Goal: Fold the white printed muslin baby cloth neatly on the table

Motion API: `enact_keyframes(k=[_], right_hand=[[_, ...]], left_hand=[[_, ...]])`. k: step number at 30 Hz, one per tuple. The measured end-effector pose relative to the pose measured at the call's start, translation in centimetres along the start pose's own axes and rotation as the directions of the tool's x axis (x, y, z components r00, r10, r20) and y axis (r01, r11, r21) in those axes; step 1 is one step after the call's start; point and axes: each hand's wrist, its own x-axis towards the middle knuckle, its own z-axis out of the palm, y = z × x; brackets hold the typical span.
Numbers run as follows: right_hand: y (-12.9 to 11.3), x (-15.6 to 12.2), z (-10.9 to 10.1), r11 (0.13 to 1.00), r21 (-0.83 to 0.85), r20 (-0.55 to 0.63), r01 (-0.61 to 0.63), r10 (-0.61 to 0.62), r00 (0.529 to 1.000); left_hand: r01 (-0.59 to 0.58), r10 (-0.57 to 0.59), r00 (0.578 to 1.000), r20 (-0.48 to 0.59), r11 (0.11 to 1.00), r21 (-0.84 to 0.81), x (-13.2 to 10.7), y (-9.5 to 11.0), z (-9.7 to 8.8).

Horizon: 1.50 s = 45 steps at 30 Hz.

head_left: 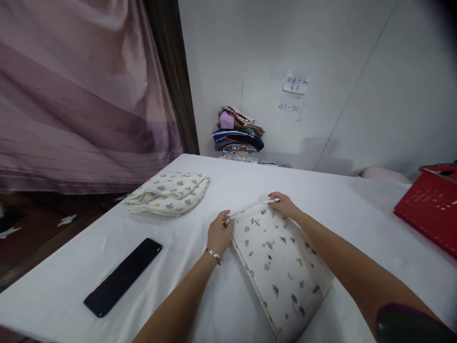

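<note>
A white cloth (282, 267) printed with small leaves and animals lies folded in a long panel on the table, its near end running toward me. At its far left corner, my left hand (220, 233) is closed with thumb and fingers pinching the edge; a bracelet circles that wrist. My right hand (284, 206) pinches the far right corner, and the edge between the hands looks slightly raised. Left of the hands, another folded white cloth (169, 193) with grey cloud-like prints rests on the table, apart from both hands.
A black phone (123, 277) lies on the white-covered table (189, 271) at left. Beyond the far edge rises a stack of folded clothes (239, 136). A red basket (430, 205) stands at the right. A pink curtain (89, 95) hangs on the left; handwritten paper signs (295, 85) are on the wall.
</note>
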Motion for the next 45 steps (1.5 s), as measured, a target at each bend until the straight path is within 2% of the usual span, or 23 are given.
enact_keyframes(k=[2, 5, 8, 12, 16, 20, 25, 28, 33, 35, 37, 39, 40, 42, 45], right_hand=[[0.0, 0.5, -0.3, 1.0, 0.003, 0.081, -0.009, 0.009, 0.997], [-0.3, 1.4, -1.2, 0.991, -0.128, 0.235, 0.035, -0.004, 0.972], [-0.9, 2.2, -2.2, 0.952, -0.296, 0.294, 0.078, 0.013, 0.956], [-1.3, 3.1, -2.7, 0.926, -0.373, 0.276, 0.055, 0.054, 0.96], [-1.2, 3.8, -2.2, 0.94, -0.341, 0.247, 0.005, 0.084, 0.965], [-0.7, 4.1, -1.2, 0.949, -0.3, 0.189, -0.102, 0.164, 0.968], [-0.4, 3.3, 0.3, 0.924, -0.316, 0.046, -0.218, 0.244, 0.969], [-0.2, 2.4, 1.3, 0.909, -0.35, -0.018, -0.225, 0.234, 0.972], [-1.1, 1.1, 1.8, 0.884, -0.417, -0.043, -0.213, 0.215, 0.976], [-2.0, 0.3, 1.8, 0.874, -0.463, -0.049, -0.149, 0.143, 0.989], [-2.8, -0.9, 2.1, 0.856, -0.517, -0.033, -0.002, -0.018, 0.999], [-3.3, -2.3, 3.0, 0.816, -0.555, 0.057, 0.162, -0.157, 0.986], [-3.3, -3.0, 3.5, 0.799, -0.563, 0.123, 0.211, -0.171, 0.978], [-3.2, -4.1, 4.6, 0.773, -0.584, 0.251, 0.245, -0.115, 0.961], [-2.9, -4.8, 5.4, 0.76, -0.611, 0.318, 0.223, -0.022, 0.948]], left_hand=[[0.06, -0.06, 0.998, 0.006, 0.998, -0.009, 0.4, -0.1, 0.1], [0.024, -0.024, 1.0, -0.006, 1.0, 0.005, 0.7, -0.5, 0.4], [-0.001, 0.001, 1.0, 0.006, 1.0, -0.005, 0.7, -0.8, 0.5], [0.012, -0.014, 0.998, 0.059, 1.0, 0.024, 0.8, -0.6, 0.5], [-0.003, 0.0, 0.998, 0.065, 0.999, 0.042, 0.8, -0.4, 0.4], [0.003, -0.006, 0.998, 0.066, 0.999, 0.033, 0.8, -0.9, 0.5], [0.1, -0.098, 0.992, 0.076, 0.995, -0.019, 0.8, -0.9, 0.3], [0.143, -0.139, 0.986, 0.094, 0.989, -0.041, 0.9, -0.8, 0.3], [0.178, -0.171, 0.981, 0.089, 0.98, -0.085, 1.1, -1.0, 0.3], [0.183, -0.173, 0.981, 0.091, 0.977, -0.112, 1.2, -1.2, 0.1], [0.188, -0.175, 0.979, 0.105, 0.974, -0.13, 1.2, -1.3, 0.0], [0.189, -0.173, 0.977, 0.121, 0.973, -0.135, 1.3, -1.4, -0.1], [0.191, -0.174, 0.977, 0.125, 0.973, -0.132, 1.4, -1.4, -0.1], [0.197, -0.182, 0.976, 0.121, 0.972, -0.127, 1.5, -1.4, 0.1], [0.209, -0.194, 0.975, 0.11, 0.968, -0.139, 1.7, -1.5, 0.1]])
